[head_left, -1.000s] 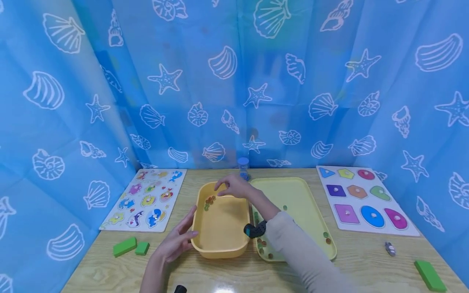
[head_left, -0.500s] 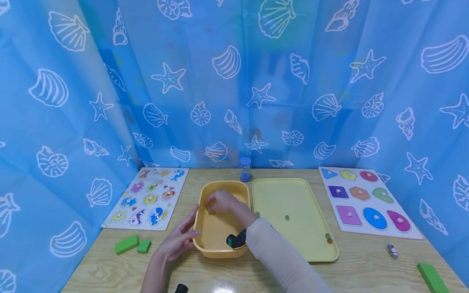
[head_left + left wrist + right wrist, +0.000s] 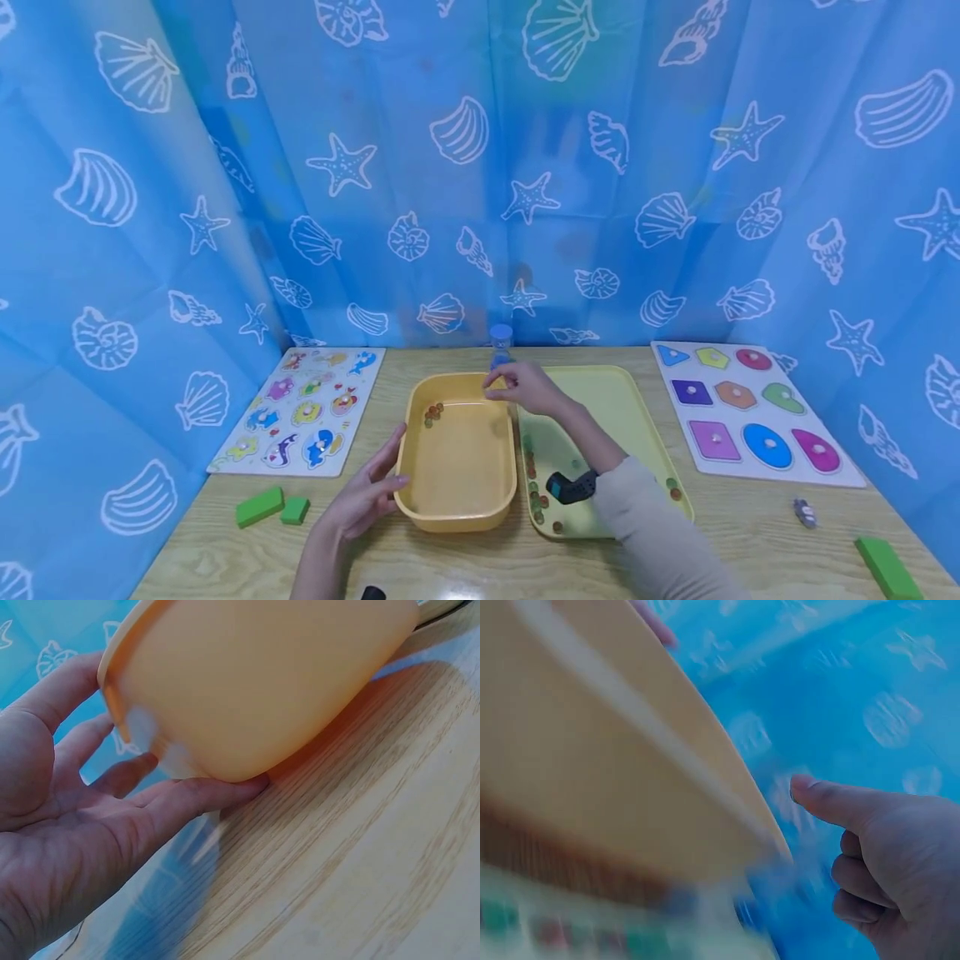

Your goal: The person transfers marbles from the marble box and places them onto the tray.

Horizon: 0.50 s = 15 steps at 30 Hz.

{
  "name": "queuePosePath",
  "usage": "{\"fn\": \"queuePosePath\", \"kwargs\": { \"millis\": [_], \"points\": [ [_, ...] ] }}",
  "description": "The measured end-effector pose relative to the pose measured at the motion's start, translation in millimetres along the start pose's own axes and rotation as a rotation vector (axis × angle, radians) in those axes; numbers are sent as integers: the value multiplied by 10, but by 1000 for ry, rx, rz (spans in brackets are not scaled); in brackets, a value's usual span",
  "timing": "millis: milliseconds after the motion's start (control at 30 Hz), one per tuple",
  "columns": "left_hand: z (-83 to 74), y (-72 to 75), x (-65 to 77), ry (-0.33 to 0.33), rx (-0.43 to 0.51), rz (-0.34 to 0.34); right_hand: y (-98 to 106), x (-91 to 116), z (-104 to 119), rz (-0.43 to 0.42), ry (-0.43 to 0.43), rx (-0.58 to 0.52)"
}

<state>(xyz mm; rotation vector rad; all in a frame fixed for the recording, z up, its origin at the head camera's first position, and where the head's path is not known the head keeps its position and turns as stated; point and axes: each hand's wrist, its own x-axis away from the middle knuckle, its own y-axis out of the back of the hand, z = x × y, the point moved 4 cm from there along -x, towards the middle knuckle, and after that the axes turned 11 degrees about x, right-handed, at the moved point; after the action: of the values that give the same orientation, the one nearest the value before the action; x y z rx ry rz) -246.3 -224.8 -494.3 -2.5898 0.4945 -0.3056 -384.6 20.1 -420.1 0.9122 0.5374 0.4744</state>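
My left hand (image 3: 367,492) holds the left side of a deep yellow bin (image 3: 457,517), thumb at the rim. In the left wrist view, fingertips (image 3: 255,786) reach the base of the bin's wall. A little cluster of small round orange and green pieces (image 3: 432,414) lies in the bin's far left corner. My right hand (image 3: 528,389) is over the far right rim, its thumb and index finger apart with nothing visible between them. To the right, a flat pale yellow tray (image 3: 600,392) bears several more green and brown round pieces (image 3: 537,502), mostly along its left edge.
Peg puzzle boards stand left (image 3: 300,408) and right (image 3: 750,417). A blue sand timer (image 3: 501,337) is behind the bin. Green blocks (image 3: 260,507) lie at left, another green block (image 3: 887,567) at front right, near a small grey figure (image 3: 805,512). A blue shell-print curtain (image 3: 480,167) hangs behind.
My right hand dips to the small pieces in the bin's far left corner, then rises and moves right to the far right rim. My left hand stays at the bin.
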Motion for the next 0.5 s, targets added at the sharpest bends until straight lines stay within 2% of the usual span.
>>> {"fn": "queuePosePath", "kwargs": {
  "millis": [133, 300, 400, 500],
  "points": [
    [3, 3, -2, 1, 4, 7, 216, 334, -468, -43, -97, 22],
    [-7, 6, 7, 8, 10, -4, 245, 727, -979, -33, -186, 114],
    [-13, -6, 11, 8, 10, 0, 219, 884, -1167, -38, -205, 151],
    [-13, -22, 9, 8, 8, 4, 222, 938, -1224, -64, -204, 157]
  ]
}}
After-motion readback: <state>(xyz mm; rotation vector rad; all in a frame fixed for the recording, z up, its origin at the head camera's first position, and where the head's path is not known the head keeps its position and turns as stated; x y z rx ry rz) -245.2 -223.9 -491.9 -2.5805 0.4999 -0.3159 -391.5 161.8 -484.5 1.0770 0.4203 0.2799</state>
